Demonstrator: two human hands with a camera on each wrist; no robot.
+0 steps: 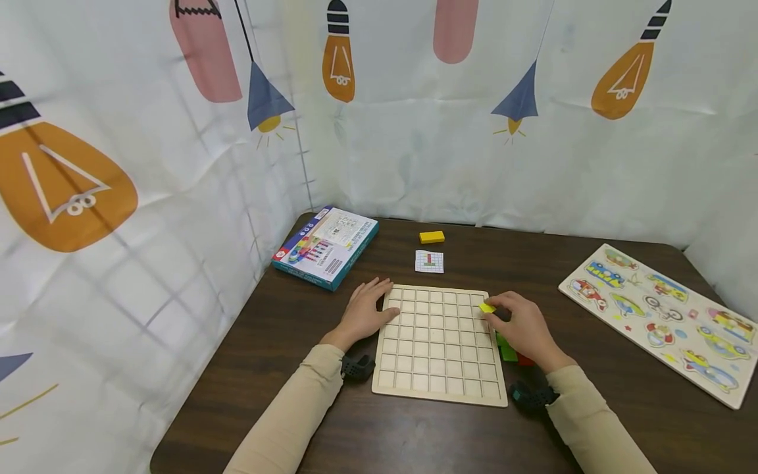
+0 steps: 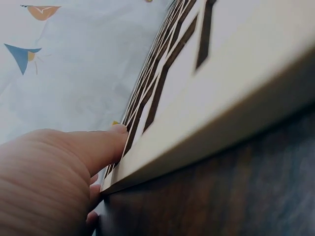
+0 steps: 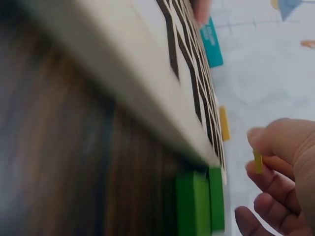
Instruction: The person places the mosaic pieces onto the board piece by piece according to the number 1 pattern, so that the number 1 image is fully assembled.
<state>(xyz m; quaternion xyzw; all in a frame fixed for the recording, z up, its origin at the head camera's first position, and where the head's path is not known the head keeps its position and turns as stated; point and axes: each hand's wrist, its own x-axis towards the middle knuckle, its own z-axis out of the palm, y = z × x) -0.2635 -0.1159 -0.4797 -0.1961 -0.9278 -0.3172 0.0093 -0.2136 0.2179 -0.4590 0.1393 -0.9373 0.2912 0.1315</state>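
Note:
A pale wooden grid board [image 1: 439, 342] lies on the dark table, its squares bare. My left hand [image 1: 362, 315] rests at its upper left corner, fingers extended and the thumb on the top face, as the left wrist view shows at the thumb [image 2: 106, 145]. Over the board's upper right corner, my right hand [image 1: 526, 329] pinches a small yellow block [image 1: 487, 307] between thumb and fingertips. In the right wrist view this yellow block [image 3: 258, 162] is held off the board. Green blocks [image 1: 507, 351] and a red block [image 1: 525, 360] lie along the board's right edge, partly hidden under the right hand.
Behind the board lies a small card [image 1: 429, 261] with a coloured grid pattern, and beyond it a yellow block [image 1: 431, 237]. A flat teal-edged box [image 1: 326, 247] is at the back left. A vehicle puzzle board [image 1: 657, 316] lies on the right. Printed curtains [image 1: 414, 164] enclose the table.

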